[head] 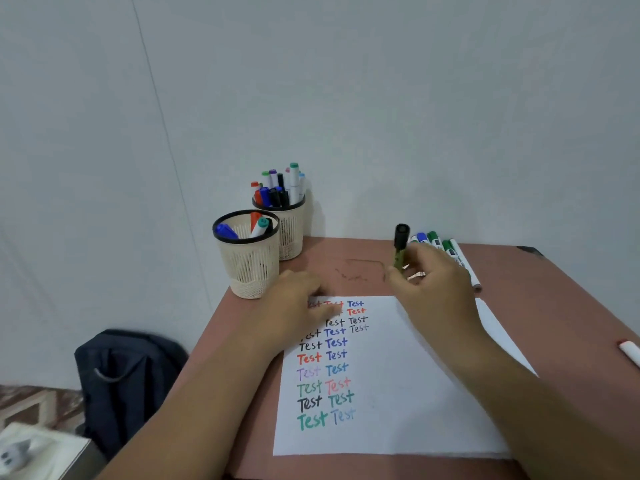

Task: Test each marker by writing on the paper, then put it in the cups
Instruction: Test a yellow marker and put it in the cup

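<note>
A white sheet of paper (398,393) lies flat on the table, carrying columns of the word "Test" in black, red, blue, green and purple. Beyond its far left corner stand two cream mesh cups with black rims: the nearer cup (250,261) holds a few markers, the farther cup (289,226) is packed. Beyond the paper's far right corner, a black-capped marker (400,245) is held upright near a row of loose markers (446,245).

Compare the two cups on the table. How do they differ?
The near cup holds only a few markers; the far cup is packed with many. The near cup stands closer to the paper; the far cup stands behind it, against the wall, partly hidden. Both are cream mesh cups with black rims, upright.
</note>
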Tool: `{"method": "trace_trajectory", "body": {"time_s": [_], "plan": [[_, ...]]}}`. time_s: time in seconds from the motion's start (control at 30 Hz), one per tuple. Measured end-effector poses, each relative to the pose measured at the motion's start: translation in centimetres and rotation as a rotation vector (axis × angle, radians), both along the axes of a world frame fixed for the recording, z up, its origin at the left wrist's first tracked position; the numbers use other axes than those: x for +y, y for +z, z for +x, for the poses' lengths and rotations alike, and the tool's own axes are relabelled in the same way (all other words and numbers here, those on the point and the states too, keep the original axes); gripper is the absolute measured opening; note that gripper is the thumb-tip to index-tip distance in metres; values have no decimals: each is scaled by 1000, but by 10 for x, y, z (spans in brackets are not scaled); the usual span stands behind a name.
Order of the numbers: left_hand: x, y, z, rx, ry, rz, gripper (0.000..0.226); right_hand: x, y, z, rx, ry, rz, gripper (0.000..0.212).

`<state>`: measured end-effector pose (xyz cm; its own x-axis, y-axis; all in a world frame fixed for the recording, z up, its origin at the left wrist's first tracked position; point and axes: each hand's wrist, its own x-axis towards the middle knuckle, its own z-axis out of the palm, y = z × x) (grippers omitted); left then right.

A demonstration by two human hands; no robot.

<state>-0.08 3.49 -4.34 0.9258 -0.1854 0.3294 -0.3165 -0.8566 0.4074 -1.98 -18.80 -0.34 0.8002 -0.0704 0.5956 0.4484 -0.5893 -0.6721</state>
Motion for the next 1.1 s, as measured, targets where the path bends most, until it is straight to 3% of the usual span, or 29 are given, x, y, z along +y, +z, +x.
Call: {"method": "trace_trajectory", "body": {"time_s": [0.13,0.2,0.53,0.87,1.0,1.1], "plan": [[-2,2,-1,-1,-15,6,27,9,38,-3,64,87,64,81],[-2,2,0,-1,-20,5,30,16,55,1,35,146,31,88],[0,-5,1,-72,100,-47,28,104,110,65,-65,388,140,74],[0,-7,4,-93,38,-60,36,124,76,96,151,550,-265,56],[1,-6,3,-97,17,-65,38,95,73,97,151,511,-249,45],[-1,-6,3,-83,-18,-57,38,53,68,103,247,420,-465,41]]}}
